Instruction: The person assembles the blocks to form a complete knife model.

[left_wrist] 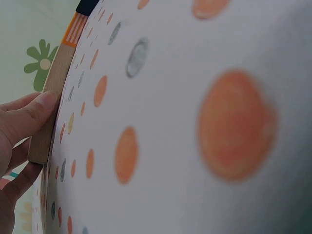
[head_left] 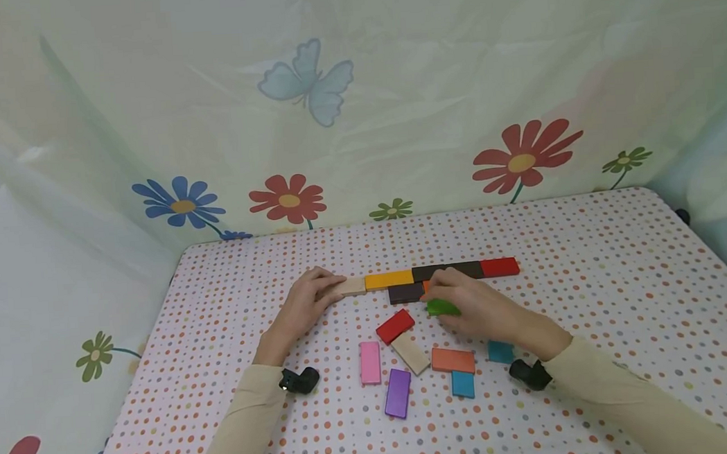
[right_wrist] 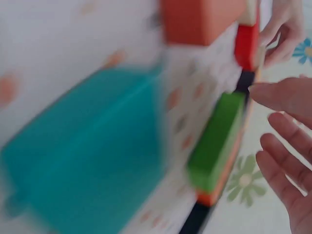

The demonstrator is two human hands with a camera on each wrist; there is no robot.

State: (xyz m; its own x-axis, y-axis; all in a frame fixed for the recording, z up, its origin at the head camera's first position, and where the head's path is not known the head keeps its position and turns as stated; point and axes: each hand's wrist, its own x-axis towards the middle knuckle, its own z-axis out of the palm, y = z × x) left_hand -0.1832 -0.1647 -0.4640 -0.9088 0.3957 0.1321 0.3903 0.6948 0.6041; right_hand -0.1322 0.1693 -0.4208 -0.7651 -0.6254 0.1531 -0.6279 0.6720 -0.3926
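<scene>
Flowery backdrop (head_left: 206,111) behind a spotted tabletop (head_left: 227,444), so many dots.
Across the far half, one long row (head_left: 430,273): light wood block (head_left: 356,286), yellow block (head_left: 390,280), dark stretch (head_left: 467,268), red block (head_left: 500,267), left to right. Pinching that light wood block with the left hand (head_left: 305,300), at the row's left end. Nothing clasped in the right hand (head_left: 477,310), fingers loose beside the green block (head_left: 443,308); can't tell about thumb contact. Just past the green one, partly hidden, an orange block (head_left: 426,286), plus a short dark block (head_left: 405,294) along the row's near side. Scattered closer in: coral block (head_left: 453,360), pink block (head_left: 370,363), purple block (head_left: 398,393), loose red block (head_left: 395,326) against a pale wood block (head_left: 411,354). Smallest: blue block (head_left: 463,385), just beside the coral one.
</scene>
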